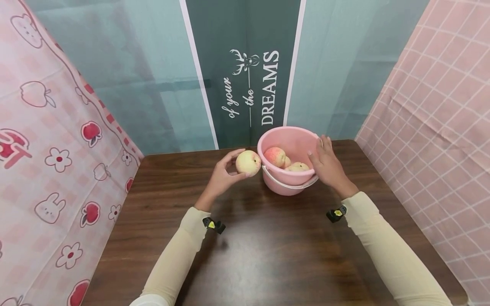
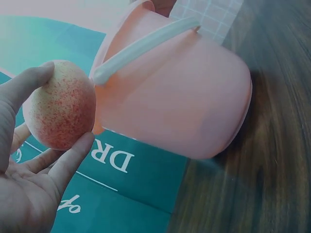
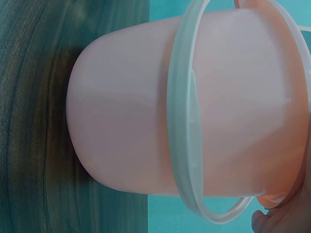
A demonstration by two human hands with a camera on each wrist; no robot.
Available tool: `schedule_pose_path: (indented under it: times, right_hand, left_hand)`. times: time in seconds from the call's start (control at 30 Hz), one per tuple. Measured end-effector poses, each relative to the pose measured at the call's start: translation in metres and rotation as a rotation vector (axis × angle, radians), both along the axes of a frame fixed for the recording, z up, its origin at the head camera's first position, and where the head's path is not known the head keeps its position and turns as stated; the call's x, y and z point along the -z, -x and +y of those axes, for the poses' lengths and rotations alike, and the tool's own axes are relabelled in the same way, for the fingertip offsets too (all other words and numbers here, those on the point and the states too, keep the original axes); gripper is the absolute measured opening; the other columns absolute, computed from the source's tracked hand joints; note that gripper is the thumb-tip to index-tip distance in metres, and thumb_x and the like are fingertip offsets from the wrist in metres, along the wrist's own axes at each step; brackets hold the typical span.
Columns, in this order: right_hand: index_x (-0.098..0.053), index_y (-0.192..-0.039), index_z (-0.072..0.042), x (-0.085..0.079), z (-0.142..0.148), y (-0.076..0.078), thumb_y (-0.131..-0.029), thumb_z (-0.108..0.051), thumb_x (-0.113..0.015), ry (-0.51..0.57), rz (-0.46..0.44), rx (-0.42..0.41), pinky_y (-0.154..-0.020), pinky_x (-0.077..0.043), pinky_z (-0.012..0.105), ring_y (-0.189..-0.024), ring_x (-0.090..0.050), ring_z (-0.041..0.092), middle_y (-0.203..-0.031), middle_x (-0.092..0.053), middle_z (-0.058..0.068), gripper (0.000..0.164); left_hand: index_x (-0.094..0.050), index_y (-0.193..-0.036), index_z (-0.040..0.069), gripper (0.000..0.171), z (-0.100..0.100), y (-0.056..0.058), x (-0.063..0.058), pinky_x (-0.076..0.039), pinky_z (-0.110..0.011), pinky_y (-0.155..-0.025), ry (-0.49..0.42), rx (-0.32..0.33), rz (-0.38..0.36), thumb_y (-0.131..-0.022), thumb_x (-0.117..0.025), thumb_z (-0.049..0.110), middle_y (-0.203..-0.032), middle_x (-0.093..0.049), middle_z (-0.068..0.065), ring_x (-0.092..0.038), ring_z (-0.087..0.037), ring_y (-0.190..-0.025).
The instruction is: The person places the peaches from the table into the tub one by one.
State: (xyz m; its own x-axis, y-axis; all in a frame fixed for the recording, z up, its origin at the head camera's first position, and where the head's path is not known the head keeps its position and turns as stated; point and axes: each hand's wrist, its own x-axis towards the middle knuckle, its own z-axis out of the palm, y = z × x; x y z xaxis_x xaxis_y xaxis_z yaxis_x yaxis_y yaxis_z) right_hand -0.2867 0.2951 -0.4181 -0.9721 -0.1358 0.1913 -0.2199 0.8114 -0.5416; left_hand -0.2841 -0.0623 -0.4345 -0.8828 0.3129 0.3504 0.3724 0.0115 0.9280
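Observation:
My left hand (image 1: 223, 172) holds a pale yellow peach (image 1: 248, 163) between thumb and fingers, just left of a pink bucket (image 1: 285, 187). In the left wrist view the peach (image 2: 63, 107) shows a red-speckled side. Several peaches lie inside the bucket, among them a redder peach (image 1: 274, 156) and a paler peach (image 1: 297, 167). My right hand (image 1: 331, 168) grips the bucket's right rim, its thumb over the inner edge and its fingers outside. The right wrist view shows only part of the right hand (image 3: 284, 213) at the rim.
The bucket's white handle (image 1: 291, 185) hangs down across its front. A dark wooden table (image 1: 260, 255) lies beneath, with a teal cloth backdrop (image 1: 153, 85) behind it. Patterned pink cloth (image 1: 46, 170) stands at the left and pink checked cloth (image 1: 436, 127) at the right.

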Motion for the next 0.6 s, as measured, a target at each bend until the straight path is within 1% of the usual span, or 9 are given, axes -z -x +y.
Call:
schedule_pose_path:
  times: [0.07,0.2,0.3,0.37,0.43,0.53,0.6]
  right_hand:
    - [-0.007,-0.158,0.006,0.0,0.0,0.0,-0.109,-0.047,-0.032,0.004,0.006,-0.002,-0.119,-0.01,0.064,-0.154,0.014,0.029,-0.168,0.007,0.018,0.077]
    - [-0.008,-0.158,0.008,0.001,0.0,0.001,-0.109,-0.044,-0.033,0.013,0.017,-0.006,-0.119,-0.011,0.064,-0.154,0.013,0.03,-0.168,0.005,0.02,0.075]
    - [-0.009,-0.157,0.008,0.001,-0.001,0.001,-0.109,-0.043,-0.034,0.014,0.021,-0.006,-0.12,-0.011,0.063,-0.155,0.012,0.03,-0.168,0.004,0.02,0.075]
    - [-0.009,-0.157,0.008,0.002,-0.001,0.001,-0.109,-0.043,-0.034,0.014,0.021,-0.004,-0.12,-0.011,0.063,-0.155,0.012,0.03,-0.168,0.004,0.02,0.074]
    - [-0.01,-0.157,0.009,0.001,-0.001,0.001,-0.109,-0.043,-0.034,0.016,0.023,-0.003,-0.12,-0.011,0.063,-0.155,0.012,0.03,-0.168,0.004,0.02,0.075]
    - [-0.01,-0.157,0.009,0.001,-0.001,0.0,-0.109,-0.042,-0.035,0.02,0.025,-0.002,-0.12,-0.01,0.063,-0.155,0.012,0.031,-0.168,0.003,0.021,0.074]
    - [-0.011,-0.157,0.009,0.001,-0.001,0.0,-0.109,-0.042,-0.035,0.02,0.03,-0.003,-0.12,-0.01,0.063,-0.155,0.011,0.032,-0.168,0.003,0.022,0.074]
  left_hand:
    - [-0.053,-0.145,0.004,0.072,0.001,-0.004,-0.008,-0.054,-0.06,-0.088,-0.005,0.005,-0.005,-0.08,-0.083,-0.005,-0.135,-0.06,-0.016,-0.059,-0.027,-0.113]
    - [-0.055,-0.143,0.002,0.07,0.004,-0.011,-0.022,-0.057,-0.055,-0.086,-0.008,0.005,-0.005,-0.079,-0.084,-0.003,-0.132,-0.061,-0.015,-0.06,-0.024,-0.109]
    - [-0.055,-0.143,0.003,0.07,0.007,-0.005,-0.018,-0.057,-0.056,-0.084,-0.009,0.001,-0.005,-0.079,-0.084,-0.003,-0.132,-0.061,-0.016,-0.059,-0.027,-0.109]
    - [-0.054,-0.144,0.003,0.072,0.009,0.0,-0.013,-0.056,-0.059,-0.084,-0.008,0.001,-0.007,-0.079,-0.083,-0.004,-0.133,-0.061,-0.017,-0.058,-0.03,-0.11]
    - [-0.053,-0.145,0.003,0.073,0.011,0.006,-0.007,-0.056,-0.059,-0.083,-0.005,0.0,-0.003,-0.079,-0.084,-0.004,-0.135,-0.06,-0.017,-0.057,-0.032,-0.111]
    - [-0.053,-0.146,0.006,0.074,0.013,0.008,-0.006,-0.058,-0.054,-0.082,-0.001,-0.004,0.007,-0.079,-0.085,0.0,-0.134,-0.061,-0.014,-0.057,-0.033,-0.111]
    - [-0.055,-0.145,0.01,0.073,0.014,0.009,-0.007,-0.06,-0.048,-0.081,0.008,-0.011,0.008,-0.08,-0.086,0.003,-0.133,-0.061,-0.01,-0.057,-0.031,-0.11]
